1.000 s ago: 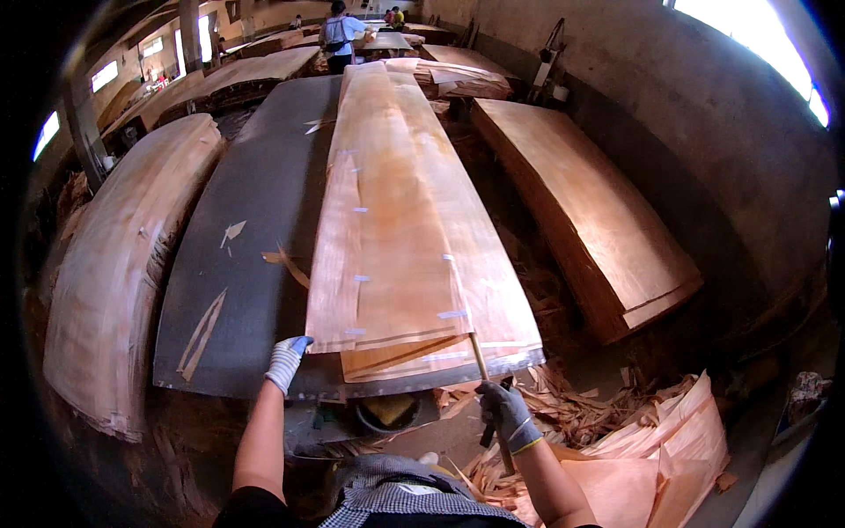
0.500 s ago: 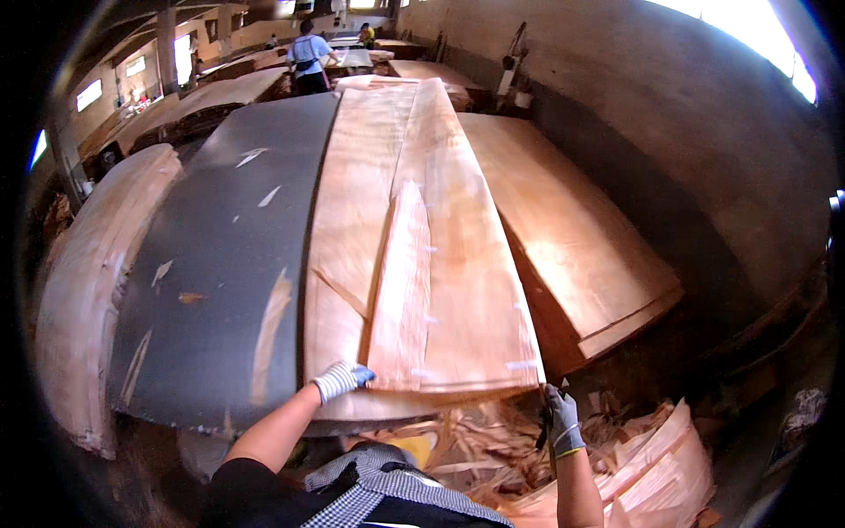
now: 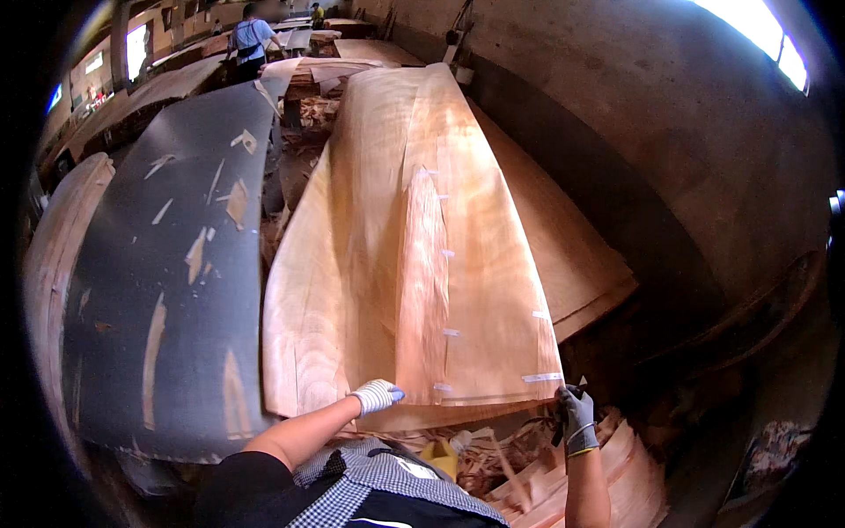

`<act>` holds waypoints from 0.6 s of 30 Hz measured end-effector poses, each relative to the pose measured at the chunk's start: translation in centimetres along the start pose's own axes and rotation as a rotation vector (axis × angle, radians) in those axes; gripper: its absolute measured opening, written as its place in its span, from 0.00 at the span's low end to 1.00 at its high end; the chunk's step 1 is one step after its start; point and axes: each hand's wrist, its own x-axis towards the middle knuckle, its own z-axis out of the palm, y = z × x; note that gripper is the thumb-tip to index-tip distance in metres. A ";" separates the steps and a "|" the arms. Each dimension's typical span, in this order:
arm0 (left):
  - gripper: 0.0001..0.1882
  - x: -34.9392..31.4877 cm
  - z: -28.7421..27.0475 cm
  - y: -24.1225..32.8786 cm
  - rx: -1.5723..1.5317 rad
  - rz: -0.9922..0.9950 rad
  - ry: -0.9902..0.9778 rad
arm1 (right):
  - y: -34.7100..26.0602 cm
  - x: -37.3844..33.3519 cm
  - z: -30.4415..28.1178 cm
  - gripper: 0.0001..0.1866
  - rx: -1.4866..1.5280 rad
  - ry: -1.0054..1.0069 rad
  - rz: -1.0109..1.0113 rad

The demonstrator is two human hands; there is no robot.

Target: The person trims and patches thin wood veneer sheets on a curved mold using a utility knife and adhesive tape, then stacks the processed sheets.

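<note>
1. While two gloved hands are at the near edge of one large wood veneer sheet [image 3: 484,290], the sheet spreads across the centre of the frame.
2. The left hand [image 3: 378,396], in a white striped glove with blue fingertips, is at lower centre, fingers bent together at the bottom corner of one reddish strip [image 3: 421,308]; how firmly it grips, I cannot tell.
3. The right hand [image 3: 576,421], in a grey glove, curls at the sheet's lower right corner around a slim dark object [image 3: 558,432] too small to identify.
4. At least seven short pieces of white tape [image 3: 541,377] show: five along the strip's right side, two by the sheet's right edge.
5. The veneer is thin, smooth and wavy-grained; the strip is streaked, tapering to a point at its top.
6. One dark grey table [image 3: 123,308] at left carries more than ten pale scraps [image 3: 236,205].
7. One stack [image 3: 572,229] shows beyond the sheet's right edge, another stack [image 3: 62,264] at far left.
8. Between table and sheet runs a narrow gap; crumpled offcuts [image 3: 629,480] fill the lower right, with shadowed room beyond.
</note>
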 end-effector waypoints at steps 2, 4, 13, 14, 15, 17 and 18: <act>0.20 5.0 2.1 2.1 -0.038 -0.026 0.018 | -1.1 4.3 -2.7 0.07 0.053 0.002 -0.066; 0.20 8.7 3.9 3.3 -0.168 0.049 0.085 | -2.2 7.8 -4.9 0.08 0.084 -0.001 -0.061; 0.19 14.8 11.5 9.6 -0.508 -0.321 0.117 | -10.0 26.4 -18.0 0.06 -0.079 0.016 -0.087; 0.19 15.7 12.7 7.5 -0.360 -0.257 0.201 | -10.4 30.1 -19.0 0.06 -0.111 0.019 -0.181; 0.19 16.3 13.6 6.3 -0.239 -0.308 0.217 | -12.0 31.9 -19.2 0.07 -0.138 -0.005 -0.143; 0.19 20.2 15.6 5.7 -0.253 -0.455 0.229 | -13.6 39.0 -23.6 0.08 -0.211 0.037 -0.315; 0.18 20.5 17.0 3.5 -0.373 -0.604 0.235 | -12.6 41.0 -23.3 0.08 -0.241 0.063 -0.395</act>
